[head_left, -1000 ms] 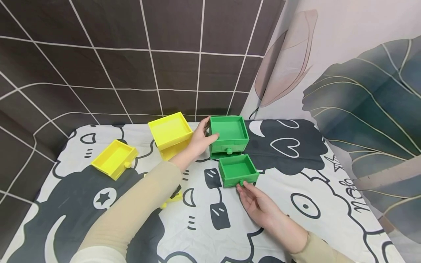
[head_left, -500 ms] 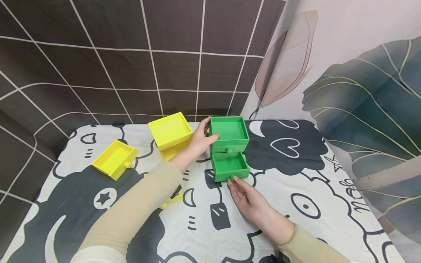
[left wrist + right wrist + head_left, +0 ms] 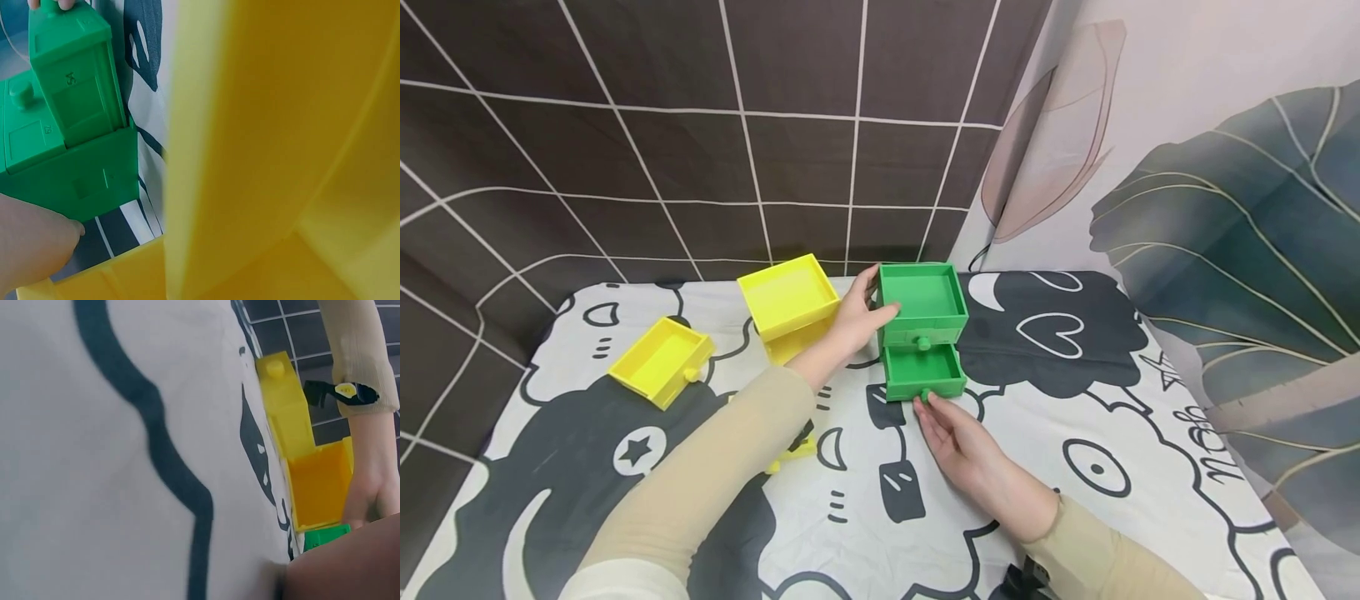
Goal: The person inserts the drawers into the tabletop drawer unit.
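My left hand (image 3: 853,321) holds the small green drawer cabinet (image 3: 922,293) by its left side, thumb over the front top edge. In the cabinet's lower slot sits a green drawer (image 3: 925,381), partly pulled out and level. The thumb and fingers of my right hand (image 3: 962,450) pinch the drawer's round knob (image 3: 925,396). The left wrist view shows that drawer (image 3: 78,81) jutting from the cabinet (image 3: 94,181), beside the shut upper drawer (image 3: 31,131). In the right wrist view, the left hand (image 3: 369,494) is near the green cabinet, which is mostly hidden.
A yellow cabinet (image 3: 786,300) with an open front stands left of the green one, behind my left forearm. Further left lies a loose yellow drawer (image 3: 662,360). Another yellow piece (image 3: 801,452) is partly hidden under the left sleeve. A patterned cloth (image 3: 865,550) covers the table.
The right hand has moved the green drawer back and left, from in front of the cabinet into its lower slot, and further in since. The left hand stays on the cabinet.
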### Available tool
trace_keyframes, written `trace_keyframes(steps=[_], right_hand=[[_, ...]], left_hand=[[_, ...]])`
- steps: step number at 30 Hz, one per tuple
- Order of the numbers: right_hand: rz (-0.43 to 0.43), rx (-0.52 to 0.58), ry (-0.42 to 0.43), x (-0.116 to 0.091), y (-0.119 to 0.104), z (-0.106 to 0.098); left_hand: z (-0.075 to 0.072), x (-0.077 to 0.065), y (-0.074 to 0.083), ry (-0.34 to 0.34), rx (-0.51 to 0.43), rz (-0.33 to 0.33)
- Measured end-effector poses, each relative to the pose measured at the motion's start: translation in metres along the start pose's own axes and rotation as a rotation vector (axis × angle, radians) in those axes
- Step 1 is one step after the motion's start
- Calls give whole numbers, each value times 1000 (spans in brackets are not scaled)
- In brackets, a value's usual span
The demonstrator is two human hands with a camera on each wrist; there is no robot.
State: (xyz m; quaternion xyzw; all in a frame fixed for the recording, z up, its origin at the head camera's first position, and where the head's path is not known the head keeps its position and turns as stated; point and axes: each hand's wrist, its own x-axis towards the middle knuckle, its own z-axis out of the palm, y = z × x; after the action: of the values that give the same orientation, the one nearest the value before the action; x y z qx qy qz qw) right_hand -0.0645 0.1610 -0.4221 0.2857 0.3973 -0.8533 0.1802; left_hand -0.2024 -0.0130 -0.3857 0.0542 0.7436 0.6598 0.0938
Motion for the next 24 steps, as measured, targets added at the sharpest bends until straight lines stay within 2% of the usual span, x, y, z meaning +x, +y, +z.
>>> trace_keyframes(steps=[12, 24], right_hand=[[4, -29, 44, 14, -12, 12], [20, 78, 61, 35, -26, 23]], left_hand=[[-2, -1, 1, 4, -2, -12], [0, -2, 4, 2, 12, -28]])
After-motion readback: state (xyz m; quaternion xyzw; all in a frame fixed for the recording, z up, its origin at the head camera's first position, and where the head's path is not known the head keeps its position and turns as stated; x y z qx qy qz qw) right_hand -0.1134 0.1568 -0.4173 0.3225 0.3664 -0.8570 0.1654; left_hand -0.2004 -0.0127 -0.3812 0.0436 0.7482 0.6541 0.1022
